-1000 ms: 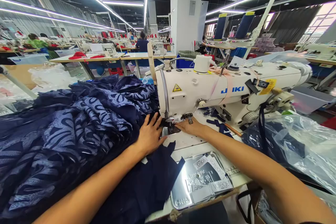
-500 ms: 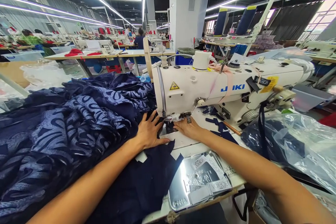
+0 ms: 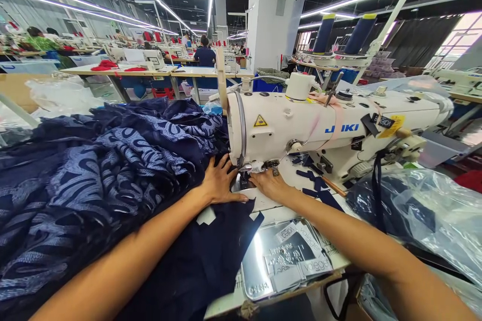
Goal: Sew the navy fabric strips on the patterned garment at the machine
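I'm mid-job at the white sewing machine [image 3: 271, 125], my left hand [image 3: 219, 184] spread and unclenched on navy cloth beside the metal presser foot [image 3: 244, 180]. My right hand [image 3: 269, 184] has its fingertips close to that foot from the other side; whether they pinch anything, I can't tell. The navy fabric with pale-blue scroll patterning [image 3: 131, 148] is heaped along the tabletop's [image 3: 273, 214] left side, plain navy cloth [image 3: 211, 256] spilling toward the near edge. No completed seam shows, so I can't judge how much is done; loose printed labels [image 3: 316, 264] lie unattached on the shiny metal tray [image 3: 254, 281].
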Tool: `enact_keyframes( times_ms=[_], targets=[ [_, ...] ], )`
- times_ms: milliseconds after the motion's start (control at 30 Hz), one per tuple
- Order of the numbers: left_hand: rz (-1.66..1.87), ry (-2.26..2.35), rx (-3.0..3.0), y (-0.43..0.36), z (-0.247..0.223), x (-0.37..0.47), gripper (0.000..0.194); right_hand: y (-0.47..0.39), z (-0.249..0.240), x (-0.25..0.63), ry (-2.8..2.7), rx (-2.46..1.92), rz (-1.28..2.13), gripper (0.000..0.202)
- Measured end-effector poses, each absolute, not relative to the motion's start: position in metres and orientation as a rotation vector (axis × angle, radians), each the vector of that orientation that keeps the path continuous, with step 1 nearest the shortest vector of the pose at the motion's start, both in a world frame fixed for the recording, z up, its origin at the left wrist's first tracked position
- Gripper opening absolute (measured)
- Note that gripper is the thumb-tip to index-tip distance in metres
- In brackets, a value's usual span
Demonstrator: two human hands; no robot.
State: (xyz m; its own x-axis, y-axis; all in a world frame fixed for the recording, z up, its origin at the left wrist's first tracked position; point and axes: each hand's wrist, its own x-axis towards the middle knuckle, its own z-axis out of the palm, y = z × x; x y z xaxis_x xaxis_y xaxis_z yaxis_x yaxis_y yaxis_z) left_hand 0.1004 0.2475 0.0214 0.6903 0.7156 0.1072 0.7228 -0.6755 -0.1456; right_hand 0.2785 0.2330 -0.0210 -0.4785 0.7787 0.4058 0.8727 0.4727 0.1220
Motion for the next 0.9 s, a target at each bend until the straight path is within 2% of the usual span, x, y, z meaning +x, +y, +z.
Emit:
enact_keyframes(
  times_ms=[200, 267, 433, 533, 600, 800, 900],
  targets=[
    [-0.131, -1.132, -2.701, 0.245, 0.018, 0.099, 0.076, 0.233, -0.02, 0.277, -2.426, -1.445, -0.44, 0.03],
    [-0.174, -1.126, -2.658, 0.239, 0.017, 0.098, 0.069, 0.231, -0.016, 0.275, -2.421, -1.475, -0.447, 0.029],
    [-0.274, -0.876, -2.62, 0.213, 0.019, 0.097, 0.022, 0.226, -0.006, 0.27, -2.471, -1.496, -0.475, 0.023],
    [-0.212, -0.666, -2.879, 0.201, 0.021, 0.094, 0.023, 0.225, 0.0, 0.278, -2.543, -1.395, -0.497, 0.021],
    [-0.179, -0.69, -3.013, 0.2, 0.022, 0.091, 0.024, 0.221, 0.005, 0.293, -2.567, -1.395, -0.523, 0.019],
    [-0.064, -0.824, -3.169, 0.207, 0.029, 0.092, 0.022, 0.199, 0.017, 0.359, -2.318, -2.028, -0.658, 0.019],
    [0.031, -0.971, -3.203, 0.204, 0.038, 0.102, 0.026, 0.196, 0.018, 0.365, -2.355, -2.07, -0.641, 0.022]
  ],
)
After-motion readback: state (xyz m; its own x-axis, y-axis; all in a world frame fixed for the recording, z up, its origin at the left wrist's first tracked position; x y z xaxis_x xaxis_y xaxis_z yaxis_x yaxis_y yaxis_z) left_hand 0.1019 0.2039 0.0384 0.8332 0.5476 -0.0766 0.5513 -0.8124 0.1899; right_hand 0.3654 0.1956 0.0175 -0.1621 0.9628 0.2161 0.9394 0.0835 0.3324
